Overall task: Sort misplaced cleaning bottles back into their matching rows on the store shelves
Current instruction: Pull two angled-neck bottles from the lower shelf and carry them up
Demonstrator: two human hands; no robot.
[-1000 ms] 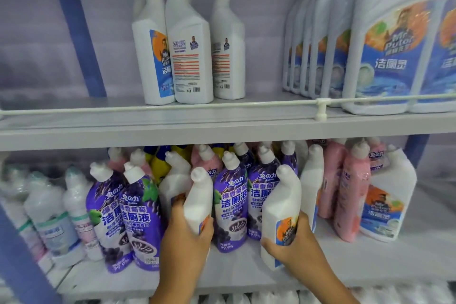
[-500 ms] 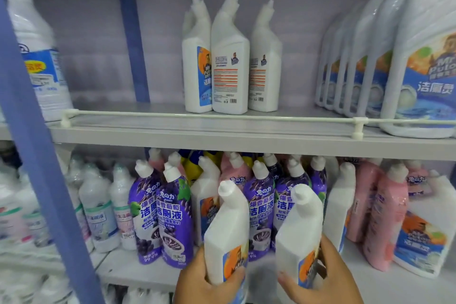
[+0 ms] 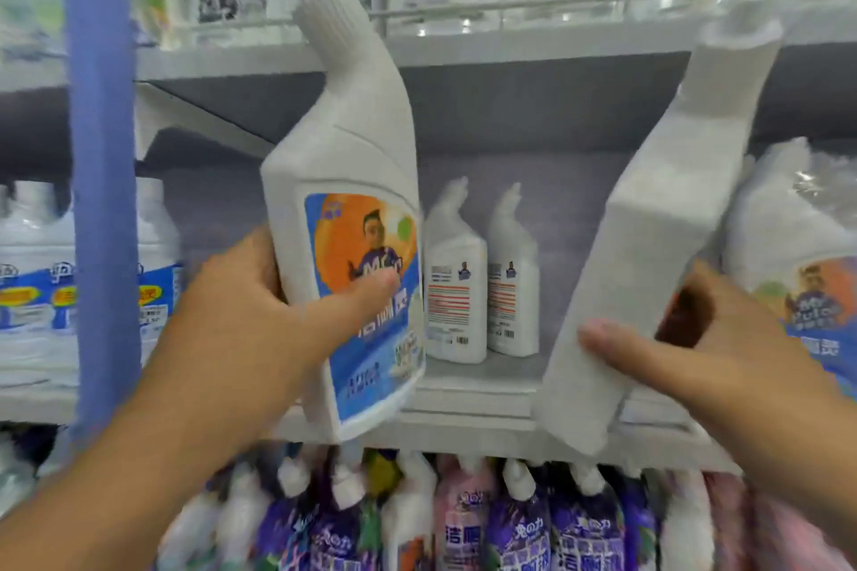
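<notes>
Two white plastic angled-neck bottles fill mid-frame: the left hand [image 3: 259, 315] grips the glossy orange-and-blue-labelled bottle [image 3: 348, 223], the right hand [image 3: 705, 352] grasps the plain-sided matte bottle [image 3: 649, 246].

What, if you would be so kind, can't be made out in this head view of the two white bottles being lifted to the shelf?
- Right bottle: its label faces away, and the right hand covers its lower side.
- Left bottle: the left hand and its thumb hide the label's middle text.
- Shelved white bottles: the back-label print is too small to read.
- Purple bottles below: blurred by motion and cut off by the bottom edge.
</notes>
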